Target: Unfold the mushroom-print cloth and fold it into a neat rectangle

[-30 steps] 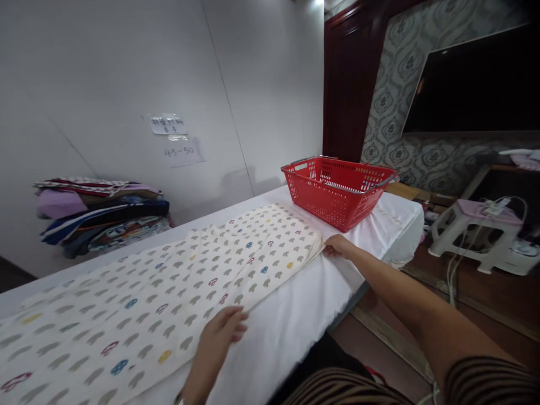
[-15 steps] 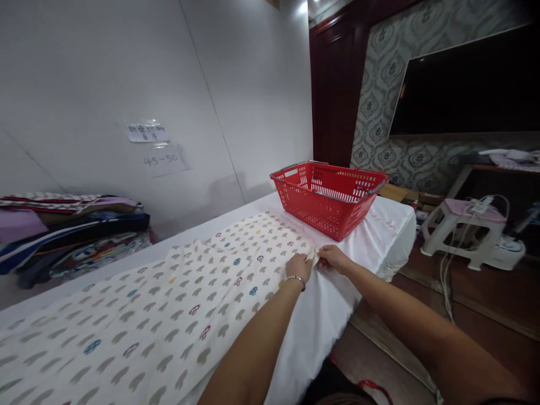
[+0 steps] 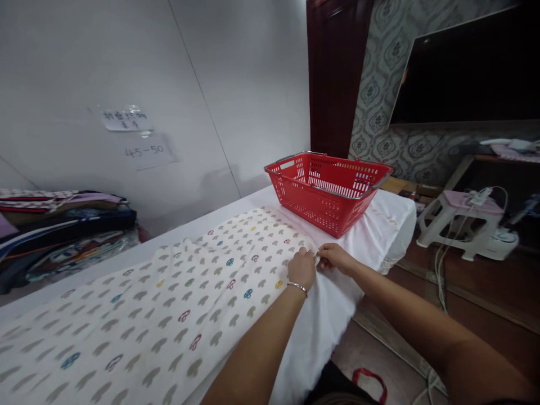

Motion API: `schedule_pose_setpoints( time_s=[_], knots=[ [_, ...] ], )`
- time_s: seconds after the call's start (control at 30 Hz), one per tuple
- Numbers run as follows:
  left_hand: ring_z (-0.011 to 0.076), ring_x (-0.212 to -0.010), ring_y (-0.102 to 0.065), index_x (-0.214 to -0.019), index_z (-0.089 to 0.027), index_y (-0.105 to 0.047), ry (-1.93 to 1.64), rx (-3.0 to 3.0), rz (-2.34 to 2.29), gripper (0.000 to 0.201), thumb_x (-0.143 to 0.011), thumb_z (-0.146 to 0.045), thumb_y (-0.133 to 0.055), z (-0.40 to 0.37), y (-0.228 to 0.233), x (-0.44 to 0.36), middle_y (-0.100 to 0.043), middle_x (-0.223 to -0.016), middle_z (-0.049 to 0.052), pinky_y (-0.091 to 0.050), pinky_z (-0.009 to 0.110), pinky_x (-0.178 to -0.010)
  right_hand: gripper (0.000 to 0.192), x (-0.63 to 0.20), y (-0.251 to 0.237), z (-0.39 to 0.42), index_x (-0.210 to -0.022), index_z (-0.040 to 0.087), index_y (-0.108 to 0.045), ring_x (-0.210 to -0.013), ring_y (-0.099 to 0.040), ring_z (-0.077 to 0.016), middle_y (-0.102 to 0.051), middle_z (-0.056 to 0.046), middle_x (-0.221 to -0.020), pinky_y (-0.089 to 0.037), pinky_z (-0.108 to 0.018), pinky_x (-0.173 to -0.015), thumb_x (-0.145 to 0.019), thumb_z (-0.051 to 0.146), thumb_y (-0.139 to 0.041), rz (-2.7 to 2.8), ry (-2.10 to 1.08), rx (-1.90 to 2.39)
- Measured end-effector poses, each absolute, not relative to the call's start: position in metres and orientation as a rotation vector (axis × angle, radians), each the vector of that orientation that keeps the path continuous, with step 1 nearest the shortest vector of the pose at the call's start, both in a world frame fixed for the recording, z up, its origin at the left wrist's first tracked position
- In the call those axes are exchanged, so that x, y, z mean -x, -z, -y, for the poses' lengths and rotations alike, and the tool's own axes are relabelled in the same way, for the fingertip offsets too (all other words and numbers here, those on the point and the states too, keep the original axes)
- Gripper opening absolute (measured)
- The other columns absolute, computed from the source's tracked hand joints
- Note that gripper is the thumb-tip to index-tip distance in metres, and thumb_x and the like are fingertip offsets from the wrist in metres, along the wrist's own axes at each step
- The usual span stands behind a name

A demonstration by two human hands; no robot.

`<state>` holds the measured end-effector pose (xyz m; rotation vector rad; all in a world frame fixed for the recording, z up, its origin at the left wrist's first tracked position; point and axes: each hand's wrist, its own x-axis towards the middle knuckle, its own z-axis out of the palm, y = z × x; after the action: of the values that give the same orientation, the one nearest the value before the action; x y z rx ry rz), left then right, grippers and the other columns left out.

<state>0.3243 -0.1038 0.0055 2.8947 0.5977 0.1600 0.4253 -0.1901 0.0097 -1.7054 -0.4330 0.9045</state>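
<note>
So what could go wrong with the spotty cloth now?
Both hands, the left hand and the right hand, pinch one corner of the patterned cloth near the table's front edge. A hard tug could drag the cloth off that side, or rumple the white cover under it. The red basket stands close behind the hands, so a swinging hand might bump it.

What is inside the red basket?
Nothing shows inside the red basket: only its holed far wall and grey handles are visible. Its near wall hides the bottom, so something flat could lie there unseen. It stands on the white table.
</note>
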Motion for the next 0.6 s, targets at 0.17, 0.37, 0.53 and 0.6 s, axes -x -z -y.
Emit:
schedule_pose_setpoints(
  time_s=[0.17, 0.37, 0.53, 0.6],
  knots=[
    [0.0182, -0.09, -0.055, -0.106, -0.017, -0.055, -0.177, -2.914, -0.527, 0.029, -0.087, -0.016, -0.033, 0.112, -0.001, -0.323, -0.051, -0.104, 0.009, -0.043, 0.029, -0.072, 0.009, -0.425, -0.01, 0.191, -0.067, 0.018, -0.048, -0.036, -0.05, -0.0099, -0.055, 0.003, -0.04, -0.035, -0.017, -0.037, -0.075, 0.013, -0.049, 0.434, -0.898, 1.727],
    [0.0196, -0.091, -0.055, -0.104, -0.016, -0.054, -0.196, -2.884, -0.512, 0.027, -0.086, -0.017, -0.035, 0.119, -0.002, -0.318, -0.052, -0.104, 0.01, -0.043, 0.031, -0.074, 0.012, -0.425, -0.015, 0.193, -0.066, 0.017, -0.049, -0.038, -0.052, -0.0107, -0.056, 0.002, -0.043, -0.039, -0.018, -0.038, -0.078, 0.018, -0.051, 0.472, -0.929, 1.732],
    [0.0198, -0.095, -0.054, -0.11, -0.014, -0.053, -0.222, -2.849, -0.516, 0.03, -0.086, -0.016, -0.035, 0.12, -0.008, -0.316, -0.054, -0.105, 0.011, -0.043, 0.03, -0.077, 0.021, -0.426, -0.019, 0.19, -0.067, 0.015, -0.053, -0.042, -0.054, -0.0102, -0.058, 0.001, -0.048, -0.041, -0.018, -0.039, -0.08, 0.031, -0.057, 0.516, -0.945, 1.761],
    [0.0191, -0.094, -0.055, -0.111, -0.014, -0.052, -0.22, -2.827, -0.543, 0.031, -0.087, -0.015, -0.033, 0.121, -0.009, -0.316, -0.054, -0.104, 0.011, -0.043, 0.029, -0.076, 0.02, -0.426, -0.02, 0.189, -0.067, 0.015, -0.053, -0.042, -0.054, -0.0101, -0.058, 0.001, -0.049, -0.041, -0.018, -0.039, -0.08, 0.03, -0.058, 0.523, -0.947, 1.781]
  ],
)
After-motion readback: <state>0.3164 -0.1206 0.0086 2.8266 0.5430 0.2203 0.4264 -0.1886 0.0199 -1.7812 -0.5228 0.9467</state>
